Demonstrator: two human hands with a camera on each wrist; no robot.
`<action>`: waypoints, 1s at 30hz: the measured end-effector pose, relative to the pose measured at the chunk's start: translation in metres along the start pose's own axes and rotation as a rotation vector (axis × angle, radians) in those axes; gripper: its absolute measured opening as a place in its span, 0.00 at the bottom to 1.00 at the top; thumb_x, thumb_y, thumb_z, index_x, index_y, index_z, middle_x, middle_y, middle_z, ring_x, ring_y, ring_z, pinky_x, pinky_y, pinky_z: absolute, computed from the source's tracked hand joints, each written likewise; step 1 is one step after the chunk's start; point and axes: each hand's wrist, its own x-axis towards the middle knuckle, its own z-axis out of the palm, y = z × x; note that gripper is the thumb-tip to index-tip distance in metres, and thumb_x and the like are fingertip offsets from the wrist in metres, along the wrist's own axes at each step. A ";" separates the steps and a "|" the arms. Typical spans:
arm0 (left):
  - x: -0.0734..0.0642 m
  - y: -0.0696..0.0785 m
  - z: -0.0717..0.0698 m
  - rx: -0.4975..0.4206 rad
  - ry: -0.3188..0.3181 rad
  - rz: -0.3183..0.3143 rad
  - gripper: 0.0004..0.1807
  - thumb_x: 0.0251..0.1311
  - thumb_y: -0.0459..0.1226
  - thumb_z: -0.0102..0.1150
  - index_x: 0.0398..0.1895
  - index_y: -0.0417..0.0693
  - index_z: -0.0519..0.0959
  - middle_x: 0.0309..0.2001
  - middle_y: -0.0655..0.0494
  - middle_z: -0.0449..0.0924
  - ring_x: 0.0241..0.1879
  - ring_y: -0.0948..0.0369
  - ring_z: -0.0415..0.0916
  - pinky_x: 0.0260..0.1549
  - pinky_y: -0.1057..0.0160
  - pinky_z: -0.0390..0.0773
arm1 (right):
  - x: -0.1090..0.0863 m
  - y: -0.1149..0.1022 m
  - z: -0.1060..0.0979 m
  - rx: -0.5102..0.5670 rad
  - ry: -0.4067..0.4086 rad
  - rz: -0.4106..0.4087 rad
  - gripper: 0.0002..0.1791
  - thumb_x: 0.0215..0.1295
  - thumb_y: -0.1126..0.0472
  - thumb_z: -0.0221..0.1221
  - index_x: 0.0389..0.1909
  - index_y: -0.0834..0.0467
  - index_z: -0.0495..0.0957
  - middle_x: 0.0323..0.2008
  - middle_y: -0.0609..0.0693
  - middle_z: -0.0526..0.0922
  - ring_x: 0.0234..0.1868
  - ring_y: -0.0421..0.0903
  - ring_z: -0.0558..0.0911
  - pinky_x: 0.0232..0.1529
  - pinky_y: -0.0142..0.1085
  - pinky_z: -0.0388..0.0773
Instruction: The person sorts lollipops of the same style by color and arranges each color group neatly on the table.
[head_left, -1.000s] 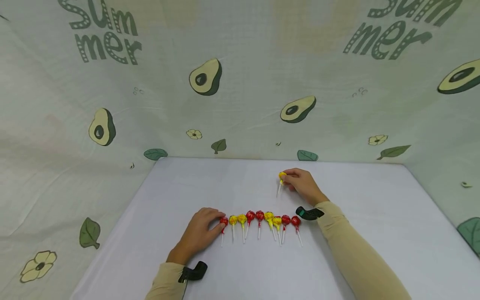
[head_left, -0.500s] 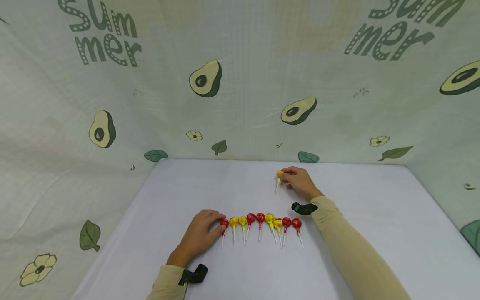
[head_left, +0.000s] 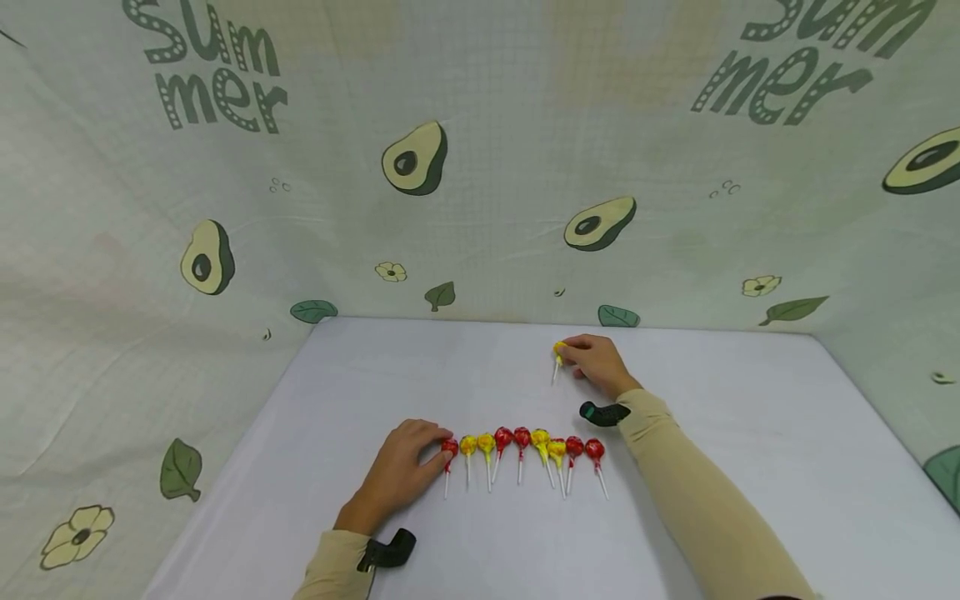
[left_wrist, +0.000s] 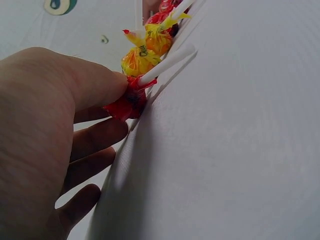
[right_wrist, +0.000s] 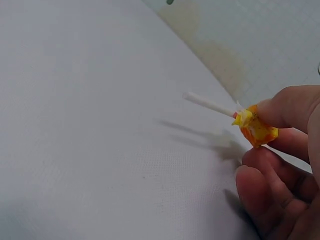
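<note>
My right hand (head_left: 596,362) pinches a yellow lollipop (right_wrist: 257,127) by its wrapped head near the back of the table. Its white stick points away from the hand, and its shadow lies on the cloth close by. At the left end of a row, my left hand (head_left: 405,467) holds the head of a red lollipop (left_wrist: 130,100) between thumb and fingers. Beside that one stand two yellow lollipops (head_left: 486,442), then two red lollipops (head_left: 522,437), two more yellow lollipops (head_left: 540,437) and two red lollipops (head_left: 595,450) at the right end. Their sticks point toward me.
A white table (head_left: 420,358) lies under everything. Behind it and to the sides hangs a pale cloth backdrop (head_left: 495,167) printed with avocados, leaves and lettering. Each wrist wears a black strap-on camera (head_left: 388,547).
My right hand has shifted slightly left and back with the yellow lollipop, then stayed nearly still. The left hand and the row look unchanged.
</note>
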 end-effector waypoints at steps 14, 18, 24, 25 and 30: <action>0.000 -0.001 0.000 -0.014 -0.004 -0.003 0.14 0.63 0.43 0.68 0.51 0.54 0.85 0.49 0.60 0.81 0.55 0.57 0.74 0.56 0.50 0.73 | -0.005 -0.004 0.004 -0.107 -0.011 -0.032 0.21 0.71 0.50 0.61 0.58 0.58 0.80 0.49 0.55 0.81 0.34 0.47 0.78 0.35 0.35 0.77; 0.000 -0.001 0.000 -0.009 0.008 0.013 0.14 0.62 0.42 0.68 0.50 0.54 0.85 0.48 0.60 0.81 0.54 0.57 0.74 0.55 0.50 0.74 | -0.008 -0.005 0.003 -0.118 -0.019 -0.029 0.22 0.70 0.49 0.61 0.58 0.58 0.80 0.50 0.55 0.81 0.35 0.47 0.78 0.36 0.35 0.77; 0.001 -0.002 0.003 0.005 0.039 0.031 0.13 0.61 0.41 0.69 0.49 0.54 0.85 0.47 0.60 0.81 0.53 0.57 0.75 0.54 0.49 0.75 | -0.008 -0.004 0.003 -0.175 -0.022 -0.062 0.21 0.71 0.49 0.61 0.57 0.58 0.81 0.52 0.55 0.81 0.39 0.47 0.78 0.37 0.35 0.77; 0.001 -0.002 0.004 0.007 0.045 0.032 0.13 0.61 0.41 0.69 0.49 0.53 0.85 0.47 0.60 0.82 0.53 0.57 0.75 0.53 0.49 0.75 | -0.008 -0.004 0.003 -0.183 -0.021 -0.069 0.21 0.71 0.49 0.61 0.57 0.58 0.81 0.52 0.55 0.81 0.39 0.47 0.78 0.37 0.35 0.77; 0.000 -0.001 0.006 0.011 0.049 0.025 0.14 0.61 0.41 0.69 0.49 0.53 0.85 0.48 0.60 0.82 0.53 0.57 0.75 0.53 0.48 0.75 | -0.009 -0.005 0.003 -0.194 -0.022 -0.073 0.20 0.70 0.51 0.61 0.56 0.59 0.81 0.51 0.55 0.82 0.40 0.48 0.78 0.37 0.35 0.77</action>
